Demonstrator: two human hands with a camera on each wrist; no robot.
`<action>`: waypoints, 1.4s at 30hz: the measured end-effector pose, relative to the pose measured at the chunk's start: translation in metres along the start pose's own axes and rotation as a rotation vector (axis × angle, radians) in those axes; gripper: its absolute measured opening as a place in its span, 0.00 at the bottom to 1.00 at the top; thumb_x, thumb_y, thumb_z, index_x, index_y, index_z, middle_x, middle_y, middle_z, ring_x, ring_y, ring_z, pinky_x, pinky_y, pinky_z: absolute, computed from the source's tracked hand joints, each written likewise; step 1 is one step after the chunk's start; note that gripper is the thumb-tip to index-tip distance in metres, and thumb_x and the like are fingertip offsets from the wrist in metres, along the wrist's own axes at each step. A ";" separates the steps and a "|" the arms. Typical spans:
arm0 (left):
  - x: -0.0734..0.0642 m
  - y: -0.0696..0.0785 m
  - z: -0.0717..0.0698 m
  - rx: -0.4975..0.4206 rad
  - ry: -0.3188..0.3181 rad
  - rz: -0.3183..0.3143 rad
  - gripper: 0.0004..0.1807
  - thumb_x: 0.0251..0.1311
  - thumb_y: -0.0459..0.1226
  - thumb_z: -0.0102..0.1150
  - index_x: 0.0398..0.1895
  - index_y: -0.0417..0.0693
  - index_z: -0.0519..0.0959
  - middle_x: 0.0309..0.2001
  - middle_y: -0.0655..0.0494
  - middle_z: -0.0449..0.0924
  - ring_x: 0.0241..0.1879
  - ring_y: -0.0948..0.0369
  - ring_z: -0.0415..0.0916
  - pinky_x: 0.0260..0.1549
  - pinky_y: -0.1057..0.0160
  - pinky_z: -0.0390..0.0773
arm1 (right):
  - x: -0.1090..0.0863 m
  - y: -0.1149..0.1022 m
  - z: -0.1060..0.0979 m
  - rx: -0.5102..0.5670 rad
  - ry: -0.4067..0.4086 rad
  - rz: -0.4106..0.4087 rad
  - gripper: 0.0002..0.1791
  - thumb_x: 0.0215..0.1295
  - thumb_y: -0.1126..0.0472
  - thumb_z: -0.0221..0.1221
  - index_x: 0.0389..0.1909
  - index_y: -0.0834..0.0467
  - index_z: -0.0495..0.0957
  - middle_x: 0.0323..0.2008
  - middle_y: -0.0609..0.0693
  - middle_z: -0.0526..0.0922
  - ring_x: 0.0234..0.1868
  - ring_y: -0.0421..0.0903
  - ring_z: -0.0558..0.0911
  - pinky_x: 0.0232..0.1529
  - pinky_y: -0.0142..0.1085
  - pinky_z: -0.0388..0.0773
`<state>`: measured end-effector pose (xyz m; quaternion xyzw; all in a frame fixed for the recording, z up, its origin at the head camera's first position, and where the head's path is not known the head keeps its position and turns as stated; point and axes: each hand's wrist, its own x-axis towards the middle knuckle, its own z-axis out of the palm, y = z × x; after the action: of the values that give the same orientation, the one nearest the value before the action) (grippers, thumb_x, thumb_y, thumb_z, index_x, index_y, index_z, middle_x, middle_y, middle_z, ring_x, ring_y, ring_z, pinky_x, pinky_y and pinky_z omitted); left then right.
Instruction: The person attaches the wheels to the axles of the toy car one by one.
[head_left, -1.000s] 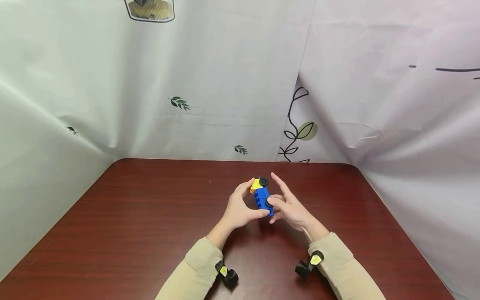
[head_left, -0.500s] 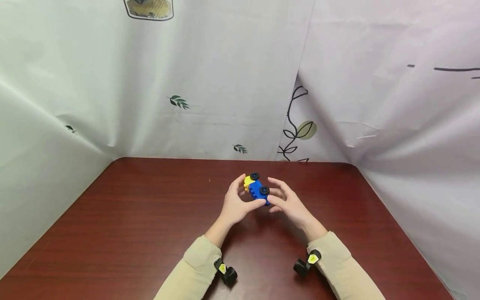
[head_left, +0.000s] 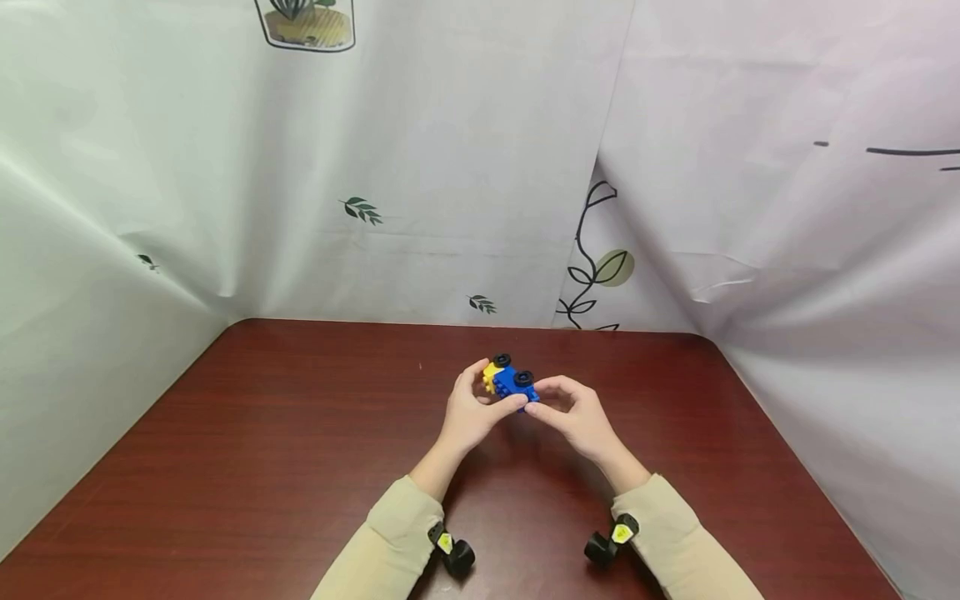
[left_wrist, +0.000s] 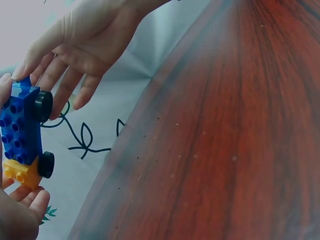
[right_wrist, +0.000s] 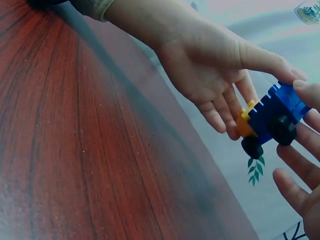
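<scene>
A small toy car (head_left: 512, 381) of blue and yellow building bricks is held above the table between both hands. Its black wheels face up and away from the left palm, and its studs show in the left wrist view. My left hand (head_left: 467, 417) grips it lengthwise, thumb on the blue end and fingers at the yellow end. At that same blue end, the thumb and forefinger of my right hand (head_left: 588, 423) pinch the car. The other fingers of the right hand (left_wrist: 90, 42) are spread loosely behind the wheels in the left wrist view.
Beneath the hands lies a dark red wooden table (head_left: 300, 442) with rounded far corners. A pale printed cloth (head_left: 450, 167) hangs behind it and along both sides. Black cameras (head_left: 459, 557) are strapped at both wrists.
The car has tilted from near upright to a flatter slant, its yellow end swinging left. My right hand's forefinger, raised earlier, has come down, and the hand now pinches the blue end.
</scene>
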<state>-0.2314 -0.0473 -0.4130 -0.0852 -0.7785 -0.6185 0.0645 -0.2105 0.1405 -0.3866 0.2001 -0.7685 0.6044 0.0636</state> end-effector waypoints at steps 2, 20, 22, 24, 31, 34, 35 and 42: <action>0.000 -0.001 0.000 0.002 0.001 0.001 0.52 0.41 0.59 0.71 0.68 0.47 0.62 0.58 0.46 0.69 0.49 0.54 0.74 0.47 0.58 0.80 | 0.001 0.001 0.000 -0.002 0.031 -0.003 0.13 0.56 0.70 0.64 0.43 0.67 0.78 0.38 0.59 0.83 0.35 0.37 0.83 0.39 0.29 0.81; 0.000 -0.001 0.007 -0.103 0.041 0.074 0.42 0.48 0.46 0.71 0.66 0.44 0.63 0.62 0.44 0.68 0.55 0.50 0.74 0.54 0.49 0.75 | 0.002 -0.002 -0.004 0.025 0.340 0.069 0.15 0.62 0.69 0.59 0.49 0.69 0.79 0.37 0.71 0.82 0.24 0.38 0.83 0.34 0.34 0.83; 0.001 -0.001 0.007 -0.117 0.052 0.069 0.40 0.50 0.43 0.70 0.66 0.43 0.64 0.61 0.43 0.69 0.55 0.49 0.74 0.54 0.48 0.75 | 0.003 0.003 -0.004 0.026 0.352 0.089 0.15 0.63 0.68 0.58 0.50 0.70 0.78 0.39 0.70 0.82 0.25 0.41 0.84 0.34 0.36 0.83; 0.003 0.002 0.007 -0.120 0.061 0.044 0.38 0.51 0.39 0.69 0.66 0.42 0.64 0.60 0.41 0.70 0.55 0.47 0.73 0.54 0.47 0.74 | 0.006 0.013 -0.004 0.024 0.355 0.096 0.16 0.64 0.67 0.58 0.51 0.69 0.78 0.43 0.67 0.80 0.26 0.42 0.84 0.34 0.35 0.83; 0.005 0.009 0.007 -0.092 0.091 0.025 0.31 0.54 0.39 0.66 0.61 0.40 0.69 0.55 0.44 0.75 0.51 0.48 0.76 0.50 0.54 0.79 | 0.012 0.027 -0.007 -0.015 0.322 0.185 0.18 0.67 0.66 0.54 0.57 0.64 0.75 0.54 0.62 0.77 0.34 0.53 0.85 0.38 0.34 0.83; 0.008 0.003 0.008 -0.089 0.100 0.014 0.29 0.55 0.39 0.65 0.60 0.42 0.70 0.54 0.46 0.76 0.50 0.51 0.77 0.49 0.55 0.79 | 0.012 0.032 -0.007 -0.029 0.305 0.209 0.18 0.67 0.65 0.54 0.57 0.62 0.75 0.54 0.63 0.78 0.37 0.56 0.85 0.40 0.36 0.82; 0.007 0.003 0.009 -0.085 0.101 0.010 0.28 0.55 0.39 0.64 0.59 0.41 0.71 0.54 0.46 0.77 0.50 0.52 0.78 0.48 0.55 0.79 | 0.011 0.033 -0.007 -0.041 0.294 0.213 0.18 0.67 0.65 0.54 0.58 0.62 0.74 0.55 0.63 0.78 0.39 0.57 0.84 0.41 0.36 0.82; 0.007 -0.001 0.009 -0.021 0.118 -0.023 0.23 0.57 0.39 0.62 0.56 0.42 0.73 0.52 0.47 0.79 0.47 0.53 0.79 0.45 0.58 0.81 | 0.008 0.042 -0.011 -0.161 0.145 0.272 0.23 0.68 0.61 0.53 0.63 0.59 0.70 0.61 0.58 0.74 0.55 0.54 0.78 0.52 0.39 0.77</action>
<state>-0.2384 -0.0385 -0.4150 -0.0402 -0.7679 -0.6311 0.1022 -0.2359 0.1566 -0.4187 0.0443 -0.8277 0.5570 0.0522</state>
